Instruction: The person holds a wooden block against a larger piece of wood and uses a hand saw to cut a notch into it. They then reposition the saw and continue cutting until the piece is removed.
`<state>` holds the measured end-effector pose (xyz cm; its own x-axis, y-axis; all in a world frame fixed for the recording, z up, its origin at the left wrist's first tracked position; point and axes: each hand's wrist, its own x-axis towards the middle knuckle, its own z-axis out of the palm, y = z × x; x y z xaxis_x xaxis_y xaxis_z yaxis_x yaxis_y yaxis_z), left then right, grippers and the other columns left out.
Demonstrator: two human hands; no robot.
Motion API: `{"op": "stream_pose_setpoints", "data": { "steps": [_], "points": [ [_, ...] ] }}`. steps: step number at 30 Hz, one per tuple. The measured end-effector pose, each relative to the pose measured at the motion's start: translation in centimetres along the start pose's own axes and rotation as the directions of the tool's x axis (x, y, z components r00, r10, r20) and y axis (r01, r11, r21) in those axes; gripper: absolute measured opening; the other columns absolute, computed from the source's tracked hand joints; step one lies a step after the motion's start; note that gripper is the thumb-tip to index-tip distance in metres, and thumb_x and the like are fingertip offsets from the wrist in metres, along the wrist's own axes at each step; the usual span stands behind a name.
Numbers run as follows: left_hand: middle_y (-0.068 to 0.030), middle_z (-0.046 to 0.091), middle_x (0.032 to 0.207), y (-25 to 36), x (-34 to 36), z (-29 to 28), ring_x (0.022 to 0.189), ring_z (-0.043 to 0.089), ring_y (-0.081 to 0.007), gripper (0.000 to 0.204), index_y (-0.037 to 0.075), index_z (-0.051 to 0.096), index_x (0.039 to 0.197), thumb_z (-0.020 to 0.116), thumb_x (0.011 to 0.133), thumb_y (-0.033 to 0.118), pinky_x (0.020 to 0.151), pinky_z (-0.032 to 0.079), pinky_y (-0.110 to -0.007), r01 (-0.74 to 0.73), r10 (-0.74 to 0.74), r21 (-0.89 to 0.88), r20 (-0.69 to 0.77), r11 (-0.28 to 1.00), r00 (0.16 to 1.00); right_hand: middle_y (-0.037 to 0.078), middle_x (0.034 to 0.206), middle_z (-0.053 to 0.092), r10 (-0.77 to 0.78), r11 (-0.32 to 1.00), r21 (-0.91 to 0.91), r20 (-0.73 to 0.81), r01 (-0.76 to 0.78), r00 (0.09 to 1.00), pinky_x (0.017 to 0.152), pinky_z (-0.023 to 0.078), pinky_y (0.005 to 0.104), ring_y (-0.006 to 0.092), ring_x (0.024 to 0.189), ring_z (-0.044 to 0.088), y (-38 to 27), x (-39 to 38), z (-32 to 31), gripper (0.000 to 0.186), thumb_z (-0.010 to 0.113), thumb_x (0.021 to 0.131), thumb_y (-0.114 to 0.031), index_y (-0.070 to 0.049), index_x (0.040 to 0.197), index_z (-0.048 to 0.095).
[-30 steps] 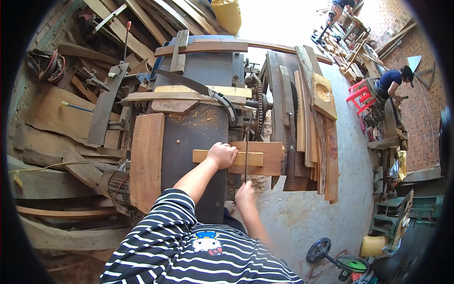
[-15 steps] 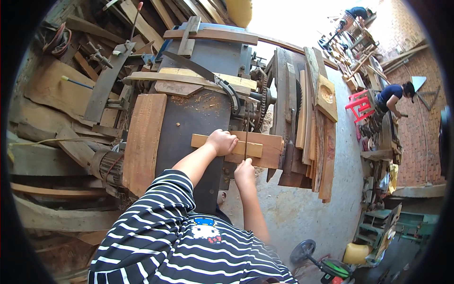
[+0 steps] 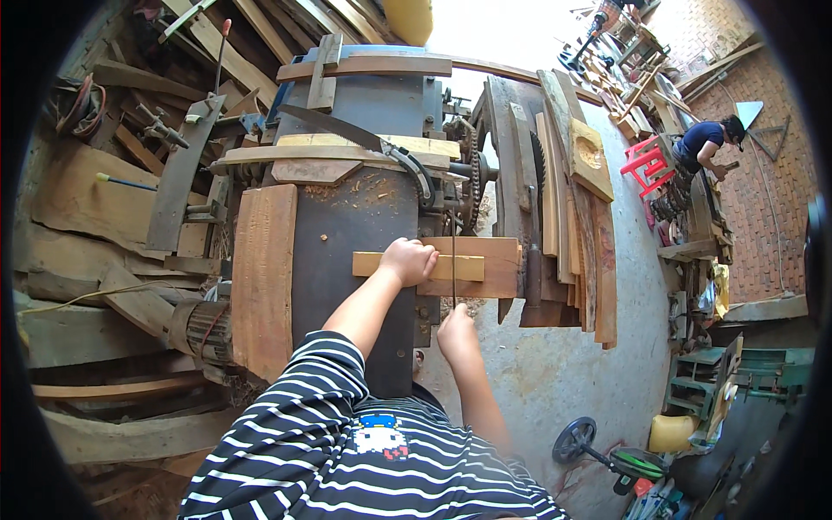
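Note:
My left hand (image 3: 409,262) is closed on a narrow light-wood strip (image 3: 468,269), pressing it onto a wider reddish board (image 3: 498,251). That board lies across the gap between the dark machine table and the stand on the right. Just right of the left hand, a thin saw (image 3: 453,251) crosses the strip, its blade seen edge-on. My right hand (image 3: 458,332) grips the near end of the saw, below the strip's near edge; the fingers hide its handle. Farther back, a second saw with a curved dark handle (image 3: 414,169) lies on pale wood pieces.
Sawdust (image 3: 373,195) is scattered over the machine table (image 3: 347,225). A thick plank (image 3: 264,277) lines its left side, beside a motor (image 3: 201,321). Long boards (image 3: 598,251) stack at right, near a toothed circular blade (image 3: 539,165). Another person (image 3: 702,143) works by a red stool (image 3: 648,165).
My right hand has drawn the saw toward my body. The left hand stays on the strip. The view has shifted slightly, and the person at far right has moved an arm.

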<state>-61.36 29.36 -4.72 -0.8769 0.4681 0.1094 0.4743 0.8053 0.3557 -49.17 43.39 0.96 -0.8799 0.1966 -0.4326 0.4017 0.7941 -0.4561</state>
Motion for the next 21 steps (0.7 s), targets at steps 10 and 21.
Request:
{"op": "stream_pose_setpoints", "data": {
  "steps": [10,21],
  "points": [
    [-0.0079,0.063,0.066,-0.6,-0.6,0.6,0.069,0.064,-0.0245,0.032,0.013,0.061,0.07,0.044,0.091,0.03,0.066,0.048,-0.039,0.003,-0.004,-0.039,-0.045,0.999,0.999,0.037,0.084,0.058,0.062,0.998,0.018,0.088,-0.064,0.994,0.072,0.046,0.0571,0.0532,0.083,0.057,1.7,-4.9,-1.0,0.02,0.041,0.093,-0.016,0.004,0.095,0.043],
    [-0.0102,0.066,0.075,-0.1,0.4,0.4,0.074,0.064,-0.0271,0.034,0.012,0.062,0.075,0.041,0.094,0.03,0.066,0.051,-0.041,0.04,-0.039,-0.035,0.022,0.999,0.999,0.036,0.082,0.058,0.006,0.997,0.077,-0.096,0.002,0.995,0.068,0.047,0.0565,0.0511,0.081,0.058,0.7,1.9,2.2,0.019,0.039,0.095,-0.016,0.003,0.096,0.041]
  ]
}}
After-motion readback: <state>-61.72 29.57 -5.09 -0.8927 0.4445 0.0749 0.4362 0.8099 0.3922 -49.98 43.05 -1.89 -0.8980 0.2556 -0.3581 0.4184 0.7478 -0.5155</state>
